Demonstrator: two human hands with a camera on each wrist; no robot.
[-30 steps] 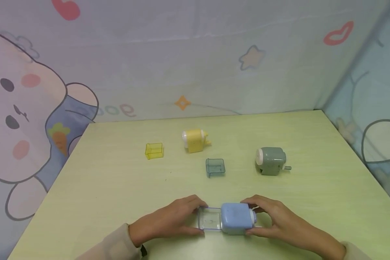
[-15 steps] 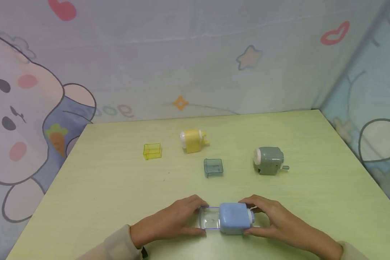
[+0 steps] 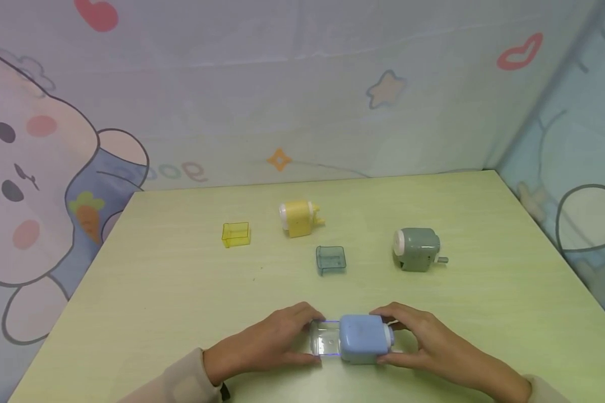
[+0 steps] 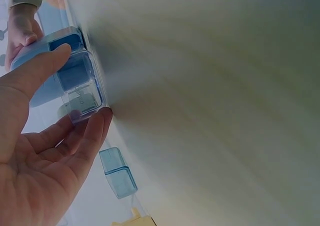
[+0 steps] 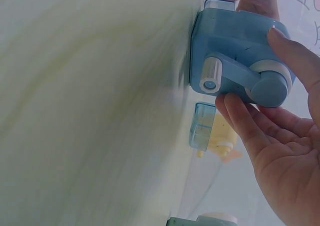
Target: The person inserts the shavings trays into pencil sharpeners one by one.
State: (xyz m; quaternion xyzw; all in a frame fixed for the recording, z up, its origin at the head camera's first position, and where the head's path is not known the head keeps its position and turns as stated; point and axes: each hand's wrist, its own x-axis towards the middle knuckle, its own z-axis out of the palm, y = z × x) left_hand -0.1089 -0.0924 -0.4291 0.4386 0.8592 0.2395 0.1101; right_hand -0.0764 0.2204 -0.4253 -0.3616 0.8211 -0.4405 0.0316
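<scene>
A blue crank pencil sharpener (image 3: 362, 338) lies near the front of the table, its white-handled crank (image 5: 211, 75) facing the right wrist camera. From its left side sticks out a clear shavings drawer (image 3: 326, 339), partly inside the body. My left hand (image 3: 269, 340) grips the drawer's outer end between thumb and fingers. On the other side my right hand (image 3: 426, 338) holds the sharpener body by its crank end, thumb on the near side and fingers on the far side. In the left wrist view the drawer (image 4: 82, 93) shows see-through walls.
Farther back stand a yellow sharpener (image 3: 299, 219) and a green sharpener (image 3: 417, 249) with its crank to the right. A clear yellow drawer (image 3: 236, 234) and a clear teal drawer (image 3: 331, 259) lie apart from them. A printed cloth (image 3: 262, 101) hangs behind the table.
The clear drawer has slid slightly farther into the blue body, so a bit less of it shows. The left hand has come a little closer to the right; the head view shifted slightly.
</scene>
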